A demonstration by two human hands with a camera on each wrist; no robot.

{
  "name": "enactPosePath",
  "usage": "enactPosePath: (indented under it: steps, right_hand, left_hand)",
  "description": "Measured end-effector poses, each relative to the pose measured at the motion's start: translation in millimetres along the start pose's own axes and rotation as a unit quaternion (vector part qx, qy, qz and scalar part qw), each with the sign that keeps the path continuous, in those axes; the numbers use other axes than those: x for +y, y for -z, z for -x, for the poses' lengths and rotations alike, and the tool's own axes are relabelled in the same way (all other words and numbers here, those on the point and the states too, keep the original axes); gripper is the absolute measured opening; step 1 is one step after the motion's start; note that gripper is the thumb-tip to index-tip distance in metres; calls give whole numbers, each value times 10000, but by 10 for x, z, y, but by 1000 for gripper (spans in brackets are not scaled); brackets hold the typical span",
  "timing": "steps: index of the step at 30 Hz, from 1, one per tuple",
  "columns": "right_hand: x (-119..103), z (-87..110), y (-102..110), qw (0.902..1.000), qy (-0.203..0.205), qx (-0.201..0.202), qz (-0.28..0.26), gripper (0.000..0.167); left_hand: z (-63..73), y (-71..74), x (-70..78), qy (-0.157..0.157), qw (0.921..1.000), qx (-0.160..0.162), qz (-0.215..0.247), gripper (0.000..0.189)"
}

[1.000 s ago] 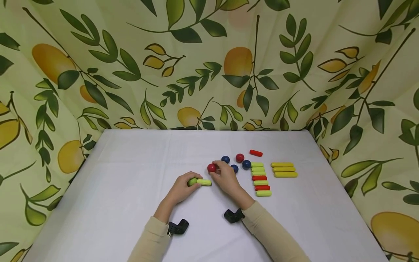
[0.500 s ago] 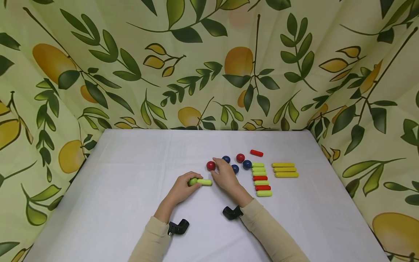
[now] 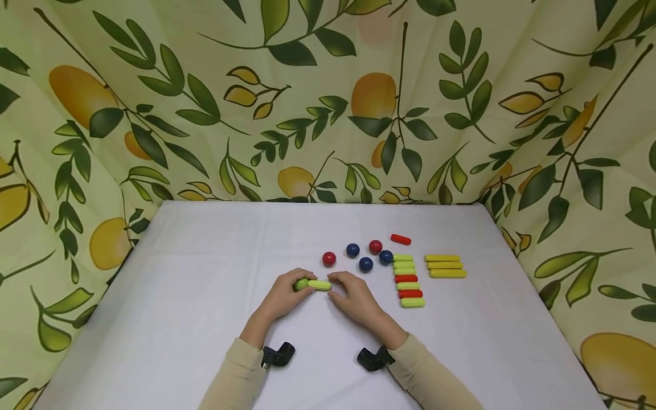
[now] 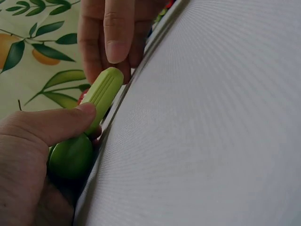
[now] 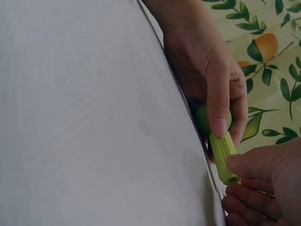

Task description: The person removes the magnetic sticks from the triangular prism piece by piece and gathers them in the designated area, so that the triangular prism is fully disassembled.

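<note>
My left hand [image 3: 282,294] pinches a short lime-green grooved rod [image 4: 105,89] between thumb and fingers, near its end. A green ball [image 4: 71,159] sits at that end, inside the same hand's curve. From the right, my right hand [image 3: 357,297] is at the rod's free end, with thumb and fingers spread apart around it and nothing gripped. A small hole shows in the rod's end face in the right wrist view. Behind the right hand, a red ball [image 3: 329,259] rests on the white table.
Blue balls [image 3: 366,265] and another red ball [image 3: 375,246] lie beyond the right hand. To the right runs a column of short lime and red rods [image 3: 408,286]. Farther right are three longer yellow rods [image 3: 445,266]. One red rod [image 3: 401,240] lies alone at the back.
My right hand has let go of the red ball, leaving it on the table slightly farther back, and has moved toward me to the lime rod's free end. The left hand stays put.
</note>
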State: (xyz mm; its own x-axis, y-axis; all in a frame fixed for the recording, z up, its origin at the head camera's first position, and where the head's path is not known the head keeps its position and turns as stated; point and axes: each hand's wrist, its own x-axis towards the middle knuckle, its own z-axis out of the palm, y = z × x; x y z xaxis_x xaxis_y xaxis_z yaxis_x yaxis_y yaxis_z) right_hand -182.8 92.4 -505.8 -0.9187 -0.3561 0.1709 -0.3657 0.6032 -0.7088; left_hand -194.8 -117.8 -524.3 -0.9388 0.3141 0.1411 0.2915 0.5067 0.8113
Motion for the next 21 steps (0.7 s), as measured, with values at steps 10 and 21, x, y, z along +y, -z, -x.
enactPosePath:
  steps: [10, 21]
  right_hand:
    - [123, -29, -128, 9982, 432, 224, -354, 23]
    - [116, 0, -96, 9978, 253, 544, -277, 19]
  left_hand:
    - [4, -1, -16, -90, 9998, -155, -45, 22]
    - [9, 10, 19, -259, 9995, -173, -82, 26]
